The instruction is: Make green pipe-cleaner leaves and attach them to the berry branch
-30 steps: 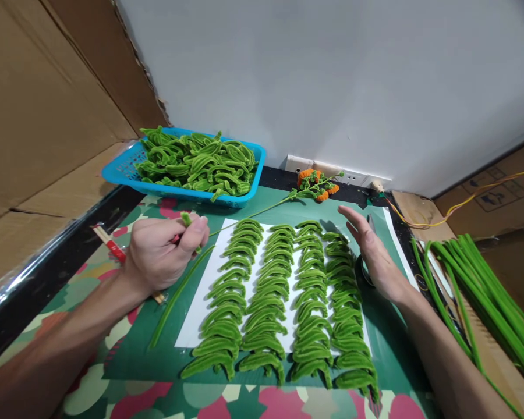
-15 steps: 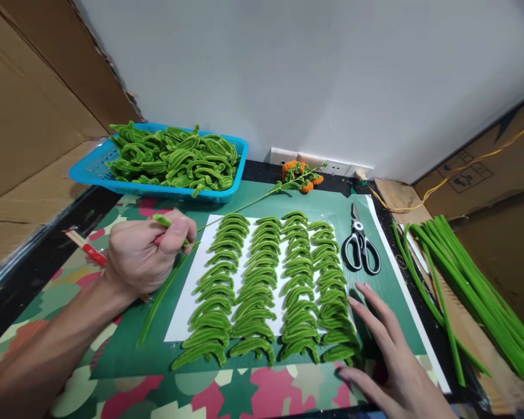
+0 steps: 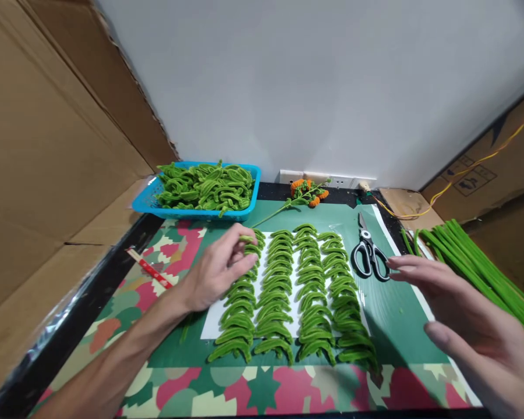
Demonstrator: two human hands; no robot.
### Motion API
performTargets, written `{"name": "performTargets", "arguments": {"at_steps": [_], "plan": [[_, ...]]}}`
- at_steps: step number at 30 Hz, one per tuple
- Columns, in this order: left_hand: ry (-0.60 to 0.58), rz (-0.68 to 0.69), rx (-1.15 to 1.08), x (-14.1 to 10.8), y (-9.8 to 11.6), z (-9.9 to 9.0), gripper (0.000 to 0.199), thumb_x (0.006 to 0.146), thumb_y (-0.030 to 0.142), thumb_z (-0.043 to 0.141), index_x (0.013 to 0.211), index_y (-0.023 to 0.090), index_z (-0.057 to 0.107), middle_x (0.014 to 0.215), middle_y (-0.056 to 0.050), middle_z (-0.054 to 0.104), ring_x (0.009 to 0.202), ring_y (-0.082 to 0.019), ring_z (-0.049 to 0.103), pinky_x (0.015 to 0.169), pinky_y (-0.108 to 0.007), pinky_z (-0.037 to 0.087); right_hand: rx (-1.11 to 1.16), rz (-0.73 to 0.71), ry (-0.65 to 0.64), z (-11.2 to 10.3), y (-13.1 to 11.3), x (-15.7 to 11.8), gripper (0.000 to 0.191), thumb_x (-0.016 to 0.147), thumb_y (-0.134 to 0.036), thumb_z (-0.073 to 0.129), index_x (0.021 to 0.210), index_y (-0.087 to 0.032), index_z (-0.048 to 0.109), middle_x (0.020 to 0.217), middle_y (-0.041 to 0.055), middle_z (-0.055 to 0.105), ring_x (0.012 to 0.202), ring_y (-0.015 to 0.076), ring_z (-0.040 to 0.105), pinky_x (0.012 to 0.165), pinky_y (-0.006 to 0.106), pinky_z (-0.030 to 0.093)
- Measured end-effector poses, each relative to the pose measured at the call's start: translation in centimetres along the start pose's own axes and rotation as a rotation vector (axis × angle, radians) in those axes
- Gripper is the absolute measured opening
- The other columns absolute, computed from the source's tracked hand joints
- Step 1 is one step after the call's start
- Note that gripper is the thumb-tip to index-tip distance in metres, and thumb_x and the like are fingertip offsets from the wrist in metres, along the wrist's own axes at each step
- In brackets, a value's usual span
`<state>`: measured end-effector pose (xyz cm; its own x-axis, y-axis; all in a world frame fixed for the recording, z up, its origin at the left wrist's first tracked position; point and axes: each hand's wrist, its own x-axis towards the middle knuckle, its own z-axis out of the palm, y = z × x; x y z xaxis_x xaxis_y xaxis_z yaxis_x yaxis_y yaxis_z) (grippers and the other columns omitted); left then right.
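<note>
My left hand [image 3: 220,267] is over the upper part of the leftmost column of curved fuzzy green pieces [image 3: 233,320]. Its thumb and forefinger are apart, with green pieces showing between them; the other fingers curl inward. Whether it touches a piece is hard to make out. Three more columns lie to the right on a white sheet [image 3: 207,326] over a green mat. My right hand [image 3: 471,314] hovers at the right, fingers spread and holding nothing, near black-handled scissors [image 3: 369,256]. Under my left wrist, part of a green strip [image 3: 184,331] shows.
A blue basket [image 3: 192,214] heaped with green pieces stands at the back left. An orange-flowered stem [image 3: 303,195] lies near wall sockets [image 3: 340,182]. Long green fuzzy stems [image 3: 471,262] are at the right. A red-wrapped chopstick packet [image 3: 151,270] lies left.
My left hand has moved right from beside the sheet to the leftmost column; the green piece in its grip no longer shows clearly. My right hand has lifted away rightward. The view has shifted.
</note>
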<state>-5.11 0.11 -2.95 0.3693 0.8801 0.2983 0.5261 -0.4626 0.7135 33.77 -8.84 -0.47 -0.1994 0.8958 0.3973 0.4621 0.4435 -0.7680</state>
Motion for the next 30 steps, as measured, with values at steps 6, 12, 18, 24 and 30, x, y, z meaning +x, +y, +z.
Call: {"name": "performTargets", "arguments": {"at_steps": [6, 12, 18, 24, 30], "plan": [[-0.329, 0.022, -0.084, 1.8, 4.8, 1.3, 0.042, 0.114, 0.04, 0.028, 0.128, 0.023, 0.065, 0.112, -0.006, 0.066, 0.101, -0.022, 0.064, 0.096, -0.035, 0.048, -0.108, -0.422, -0.106, 5.3, -1.5, 6.5, 0.037, 0.1, -0.02, 0.072, 0.136, -0.027, 0.065, 0.115, 0.009, 0.079, 0.1, 0.0266, 0.075, 0.082, 0.043, 0.064], [-0.291, 0.014, -0.148, 1.5, 5.3, 3.2, 0.041, 0.114, 0.038, 0.037, 0.143, 0.026, 0.063, 0.135, -0.008, 0.069, 0.131, -0.024, 0.061, 0.114, -0.034, 0.044, -0.288, -0.737, 0.019, 10.6, 0.8, 7.8, 0.02, 0.1, -0.003, 0.062, 0.117, -0.012, 0.069, 0.098, 0.0124, 0.08, 0.078, 0.0216, 0.07, 0.07, 0.036, 0.058], [-0.227, -0.272, -0.341, 0.1, 4.4, 3.1, 0.043, 0.111, 0.05, 0.047, 0.141, 0.025, 0.063, 0.089, 0.0, 0.07, 0.075, -0.014, 0.06, 0.07, -0.025, 0.049, -0.151, -0.693, 0.134, 10.9, 2.7, 7.1, 0.028, 0.096, 0.003, 0.062, 0.119, -0.012, 0.068, 0.096, 0.0116, 0.08, 0.084, 0.0216, 0.074, 0.074, 0.033, 0.063], [-0.158, -0.26, -0.33, 0.3, 4.3, 3.4, 0.029, 0.108, 0.047, 0.058, 0.11, 0.023, 0.074, 0.087, 0.001, 0.072, 0.073, -0.012, 0.06, 0.068, -0.022, 0.047, -0.15, -0.763, 0.179, 10.7, 2.7, 6.7, 0.03, 0.089, 0.006, 0.067, 0.117, -0.007, 0.069, 0.092, 0.0136, 0.08, 0.08, 0.0222, 0.072, 0.071, 0.035, 0.063], [-0.196, -0.202, -0.336, 0.0, 4.1, 3.7, 0.028, 0.107, 0.046, 0.059, 0.105, 0.022, 0.074, 0.086, 0.0, 0.073, 0.075, -0.013, 0.063, 0.071, -0.022, 0.048, -0.137, -0.778, 0.226, 10.5, 2.4, 6.4, 0.023, 0.089, 0.005, 0.07, 0.109, -0.008, 0.072, 0.083, 0.0116, 0.076, 0.072, 0.0204, 0.069, 0.064, 0.032, 0.061]]}}
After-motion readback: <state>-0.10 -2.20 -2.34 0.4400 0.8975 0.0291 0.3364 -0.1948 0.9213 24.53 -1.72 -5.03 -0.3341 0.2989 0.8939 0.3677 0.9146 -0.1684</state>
